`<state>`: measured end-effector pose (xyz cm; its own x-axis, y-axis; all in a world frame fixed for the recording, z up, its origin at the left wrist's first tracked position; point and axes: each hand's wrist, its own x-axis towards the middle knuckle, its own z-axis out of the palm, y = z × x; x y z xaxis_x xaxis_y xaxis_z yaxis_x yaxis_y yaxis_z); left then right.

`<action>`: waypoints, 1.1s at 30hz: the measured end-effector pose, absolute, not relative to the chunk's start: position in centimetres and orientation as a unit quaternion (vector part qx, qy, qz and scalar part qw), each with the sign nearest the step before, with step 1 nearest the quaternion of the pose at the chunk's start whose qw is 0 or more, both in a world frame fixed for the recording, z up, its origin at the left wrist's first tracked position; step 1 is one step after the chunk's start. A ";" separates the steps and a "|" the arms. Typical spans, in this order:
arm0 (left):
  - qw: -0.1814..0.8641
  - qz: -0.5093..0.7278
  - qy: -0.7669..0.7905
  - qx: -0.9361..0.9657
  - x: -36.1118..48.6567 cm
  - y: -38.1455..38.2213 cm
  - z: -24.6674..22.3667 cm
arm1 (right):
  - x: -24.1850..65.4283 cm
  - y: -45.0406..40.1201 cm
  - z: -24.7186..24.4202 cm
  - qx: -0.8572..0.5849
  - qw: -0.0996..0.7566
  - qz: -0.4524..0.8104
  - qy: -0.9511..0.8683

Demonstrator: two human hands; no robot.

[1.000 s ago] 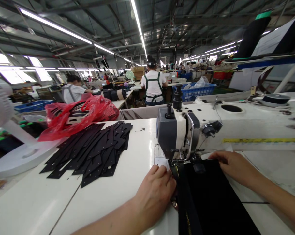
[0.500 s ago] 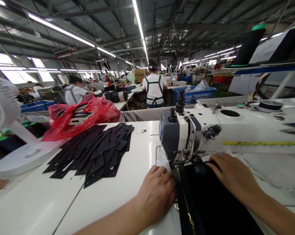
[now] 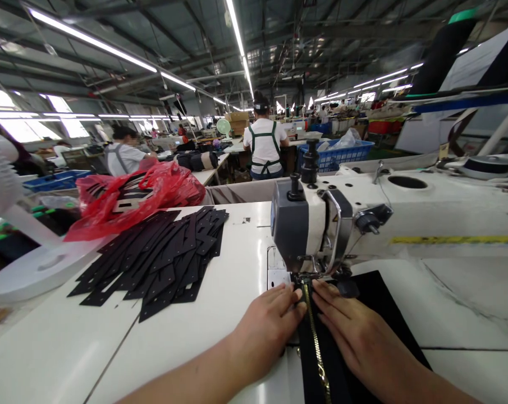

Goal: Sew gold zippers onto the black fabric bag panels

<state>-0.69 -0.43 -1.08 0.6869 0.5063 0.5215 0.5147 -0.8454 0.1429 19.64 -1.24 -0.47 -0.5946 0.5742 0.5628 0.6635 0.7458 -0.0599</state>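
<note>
A black fabric piece (image 3: 378, 300) lies under the sewing machine's head (image 3: 298, 227), and a zipper (image 3: 314, 331) with gold teeth runs down its left part toward me. The gold slider (image 3: 322, 373) is near the bottom of the view. My left hand (image 3: 270, 322) is at the zipper's left edge, its fingers curled and its thumb closed against them on the tape. On the other side, my right hand (image 3: 355, 325) lies flat on the fabric with fingers stretched out, tips beside the teeth just before the presser foot. The needle point is hidden.
Left on the white table (image 3: 245, 235) is a pile of black strips (image 3: 165, 264) with small holes. Behind it sits a red plastic bag (image 3: 140, 193), and a white fan (image 3: 43, 264) stands at far left. Co-workers (image 3: 264, 143) sit ahead near a blue basket (image 3: 342, 154).
My right hand has moved left and nearer, from the fabric's far right edge to beside the zipper. The fabric's right part now lies spread out past the machine head. My left hand stays near the zipper.
</note>
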 end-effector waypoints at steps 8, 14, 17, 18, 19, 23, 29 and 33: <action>0.035 -0.282 -0.229 -0.931 -0.6 0.2 0.0 | 19.5 -1.2 0.1 -0.335 0.274 -0.088 -0.897; 0.019 -0.275 -0.237 -0.931 -0.5 0.1 -0.2 | 19.6 -1.2 0.1 -0.336 0.272 -0.079 -0.898; 0.002 -0.262 -0.246 -0.933 -0.5 0.1 -0.4 | 19.6 -1.1 0.3 -0.333 0.277 -0.075 -0.898; -0.003 -0.260 -0.250 -0.933 -0.6 0.2 -0.5 | 19.5 -1.1 0.3 -0.334 0.281 -0.074 -0.897; -0.006 -0.258 -0.254 -0.932 -0.6 0.2 -0.6 | 19.5 -1.0 0.3 -0.336 0.284 -0.073 -0.895; -0.013 -0.252 -0.276 -0.927 -0.4 0.6 -1.0 | 19.4 -0.5 0.3 -0.337 0.289 -0.053 -0.894; -0.058 -0.228 -0.306 -0.923 -0.6 0.8 0.0 | 19.8 0.3 0.2 -0.348 0.283 0.030 -0.893; -0.150 -0.181 -0.288 -0.928 -2.0 -0.3 2.0 | 20.3 -0.4 1.1 -0.371 0.259 0.089 -0.887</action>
